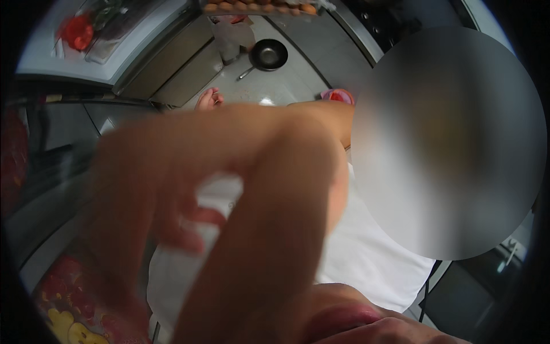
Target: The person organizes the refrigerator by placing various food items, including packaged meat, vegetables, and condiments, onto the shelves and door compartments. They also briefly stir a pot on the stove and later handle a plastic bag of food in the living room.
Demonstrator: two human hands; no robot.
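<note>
A bent bare arm fills the middle of the view, very close and blurred by motion. It seems to end in my left hand (142, 185), its fingers apart and pointing down, with nothing seen in them. The hand hangs in front of my white top (374, 258). Beyond the arm, a few fingertips (209, 99), apparently of my right hand, show above the forearm; the rest is hidden. Nearest to them is a black frying pan (269, 54) with a metal handle, lying on the pale floor (283, 84).
Eggs (253, 7) line the top edge. On the left, a white counter (47, 66) bears a red bag (77, 32). A pink and red object (338, 96) sits beyond the arm. Patterned red cloth (64, 292) is at lower left. A blurred disc masks the right side.
</note>
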